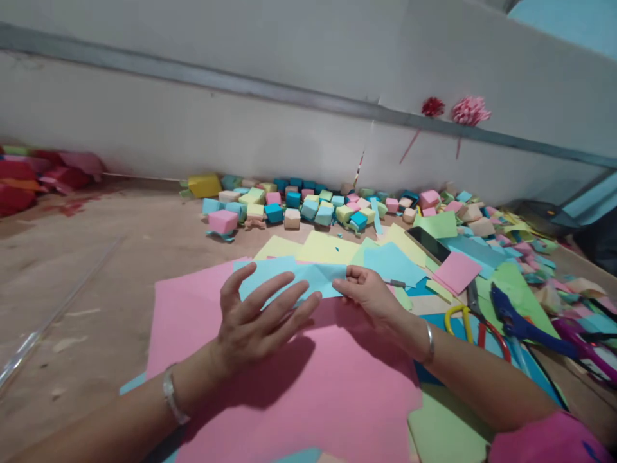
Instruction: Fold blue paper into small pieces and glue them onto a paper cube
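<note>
A light blue strip of paper (318,278) is raised a little above a large pink paper sheet (308,392). My right hand (369,292) pinches the strip's right end between thumb and fingers. Fingers spread, my left hand (265,315) hovers in front of the strip's left part and hides some of it; its fingers are not closed on the paper. Shadows of both hands fall on the pink sheet. Yellow paper sheets (328,245) and another light blue sheet (393,262) lie just beyond the strip.
Small folded paper boxes (292,218) line the wall. To the right lie a phone (428,244), scissors with yellow and red handles (482,321), a dark blue-handled tool (525,325) and paper scraps (525,247). Red paper pieces (67,177) sit at far left; paper flowers (470,110) hang on the wall.
</note>
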`<state>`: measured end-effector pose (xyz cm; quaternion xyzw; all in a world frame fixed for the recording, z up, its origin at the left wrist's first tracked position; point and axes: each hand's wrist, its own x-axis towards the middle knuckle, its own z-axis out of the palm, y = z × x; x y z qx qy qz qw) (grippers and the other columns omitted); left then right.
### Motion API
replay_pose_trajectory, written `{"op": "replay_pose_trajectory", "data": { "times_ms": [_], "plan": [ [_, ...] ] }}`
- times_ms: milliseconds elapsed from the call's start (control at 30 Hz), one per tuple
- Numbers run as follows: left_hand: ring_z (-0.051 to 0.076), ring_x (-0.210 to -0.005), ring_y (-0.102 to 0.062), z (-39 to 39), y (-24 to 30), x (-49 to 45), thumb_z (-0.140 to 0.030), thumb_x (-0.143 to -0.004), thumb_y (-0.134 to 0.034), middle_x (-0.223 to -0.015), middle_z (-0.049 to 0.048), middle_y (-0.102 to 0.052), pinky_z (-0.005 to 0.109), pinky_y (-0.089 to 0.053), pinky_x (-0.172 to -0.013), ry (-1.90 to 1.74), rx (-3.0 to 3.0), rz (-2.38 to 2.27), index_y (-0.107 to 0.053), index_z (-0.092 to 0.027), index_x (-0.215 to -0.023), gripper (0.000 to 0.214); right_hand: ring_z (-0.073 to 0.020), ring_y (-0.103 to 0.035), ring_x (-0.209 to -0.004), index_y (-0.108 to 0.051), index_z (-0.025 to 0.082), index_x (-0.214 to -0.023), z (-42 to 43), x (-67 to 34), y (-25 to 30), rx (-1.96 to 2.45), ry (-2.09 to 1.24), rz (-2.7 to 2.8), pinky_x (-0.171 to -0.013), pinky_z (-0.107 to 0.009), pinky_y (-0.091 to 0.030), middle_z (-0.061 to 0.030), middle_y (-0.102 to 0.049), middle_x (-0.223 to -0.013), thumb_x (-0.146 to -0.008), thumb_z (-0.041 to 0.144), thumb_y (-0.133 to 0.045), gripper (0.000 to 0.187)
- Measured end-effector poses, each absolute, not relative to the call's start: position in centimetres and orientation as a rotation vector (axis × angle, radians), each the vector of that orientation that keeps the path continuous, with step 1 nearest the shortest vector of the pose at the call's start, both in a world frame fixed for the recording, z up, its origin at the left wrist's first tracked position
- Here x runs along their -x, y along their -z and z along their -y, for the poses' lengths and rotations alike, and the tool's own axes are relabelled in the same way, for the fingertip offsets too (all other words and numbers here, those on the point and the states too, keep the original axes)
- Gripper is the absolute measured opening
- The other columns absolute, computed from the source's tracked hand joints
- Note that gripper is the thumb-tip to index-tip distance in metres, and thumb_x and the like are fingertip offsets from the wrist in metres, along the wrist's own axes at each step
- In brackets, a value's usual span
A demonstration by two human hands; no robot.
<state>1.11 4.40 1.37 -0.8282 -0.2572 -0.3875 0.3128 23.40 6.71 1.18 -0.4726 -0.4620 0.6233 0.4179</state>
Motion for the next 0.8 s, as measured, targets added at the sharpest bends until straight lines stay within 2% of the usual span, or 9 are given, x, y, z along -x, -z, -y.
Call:
{"op": "replay_pose_trajectory", "data": {
  "times_ms": [100, 233, 333, 400, 467, 567, 667, 733, 800],
  "plan": [
    [0.019, -0.097, -0.068, -4.1, -1.9, -1.1, -0.008, -0.076, -0.073, -0.088, -0.0061, -0.074, 0.052, -0.028, -0.111, 0.995, 2.183, 0.596, -0.070, -0.031, -0.095, 0.030, -0.0054, -0.039, -0.049, -0.055, 0.018, -0.080, -6.2, -23.2, -1.6, 1.184, -1.648, 1.129, -0.048, -0.020, -0.031, 0.0096, -0.041, -0.057, -0.065, 0.036, -0.081, 0.035],
    [0.018, -0.082, -0.069, -4.6, -1.7, -0.9, -0.004, -0.076, -0.071, -0.079, -0.0048, -0.074, 0.048, -0.037, -0.100, 1.068, 2.246, 0.671, -0.071, -0.027, -0.093, 0.028, -0.0090, -0.045, -0.052, -0.060, 0.019, -0.106, -6.6, -23.8, -1.5, 1.264, -1.667, 1.286, -0.050, -0.022, -0.035, 0.0066, -0.048, -0.061, -0.075, 0.040, -0.073, 0.039],
    [0.015, -0.071, -0.065, -4.7, -1.8, -1.3, -0.012, -0.081, -0.066, -0.076, -0.0018, -0.073, 0.035, -0.046, -0.078, 1.263, 2.456, 0.965, -0.072, -0.025, -0.089, 0.016, -0.0158, -0.056, -0.074, -0.065, 0.022, -0.111, -7.0, -24.8, -1.6, 1.237, -1.113, 1.643, -0.067, -0.029, -0.046, -0.0019, -0.060, -0.078, -0.089, 0.045, -0.057, 0.033],
    [0.015, -0.068, -0.064, -4.5, -2.3, -1.7, -0.022, -0.082, -0.065, -0.076, 0.0008, -0.072, 0.028, -0.047, -0.066, 1.447, 2.637, 1.422, -0.073, -0.023, -0.081, 0.008, -0.0195, -0.057, -0.089, -0.069, 0.024, -0.107, -7.0, -25.2, -2.0, 1.062, -0.740, 1.830, -0.079, -0.034, -0.047, -0.0060, -0.061, -0.090, -0.094, 0.044, -0.050, 0.031],
    [0.016, -0.065, -0.062, -4.1, -2.9, -2.1, -0.031, -0.080, -0.067, -0.074, 0.0019, -0.072, 0.026, -0.047, -0.058, 1.551, 2.765, 2.003, -0.074, -0.021, -0.075, 0.013, -0.0210, -0.057, -0.095, -0.068, 0.024, -0.109, -6.7, -25.3, -2.4, 0.879, -0.595, 1.964, -0.083, -0.037, -0.047, -0.0075, -0.062, -0.096, -0.093, 0.044, -0.053, 0.030],
    [0.016, -0.058, -0.058, -3.7, -3.6, -2.4, -0.037, -0.075, -0.068, -0.067, 0.0024, -0.070, 0.024, -0.044, -0.051, 1.587, 2.871, 2.621, -0.076, -0.020, -0.076, 0.019, -0.0205, -0.058, -0.093, -0.064, 0.024, -0.116, -6.3, -25.1, -2.7, 0.832, -0.568, 2.075, -0.083, -0.036, -0.048, -0.0077, -0.063, -0.099, -0.088, 0.039, -0.063, 0.032],
    [0.016, -0.059, -0.057, -3.6, -3.6, -2.5, -0.036, -0.071, -0.070, -0.066, 0.0027, -0.069, 0.024, -0.044, -0.051, 1.609, 2.908, 2.746, -0.077, -0.020, -0.075, 0.018, -0.0220, -0.056, -0.103, -0.063, 0.022, -0.119, -6.4, -25.0, -2.7, 0.909, -0.555, 2.096, -0.090, -0.038, -0.046, -0.0104, -0.060, -0.109, -0.086, 0.033, -0.066, 0.035],
    [0.016, -0.060, -0.058, -3.7, -3.5, -2.5, -0.035, -0.069, -0.071, -0.067, 0.0026, -0.070, 0.024, -0.044, -0.053, 1.611, 2.872, 2.736, -0.077, -0.021, -0.073, 0.016, -0.0214, -0.057, -0.101, -0.067, 0.021, -0.112, -6.6, -25.0, -2.8, 0.939, -0.663, 2.113, -0.088, -0.037, -0.046, -0.0096, -0.062, -0.109, -0.083, 0.031, -0.068, 0.031],
    [0.017, -0.061, -0.058, -3.8, -3.5, -2.6, -0.035, -0.067, -0.072, -0.068, 0.0028, -0.071, 0.024, -0.044, -0.054, 1.572, 2.837, 2.762, -0.077, -0.021, -0.072, 0.016, -0.0170, -0.060, -0.084, -0.072, 0.020, -0.095, -6.8, -25.0, -2.9, 1.022, -0.882, 2.100, -0.075, -0.031, -0.048, -0.0049, -0.067, -0.091, -0.083, 0.025, -0.065, 0.015]
  ]
}}
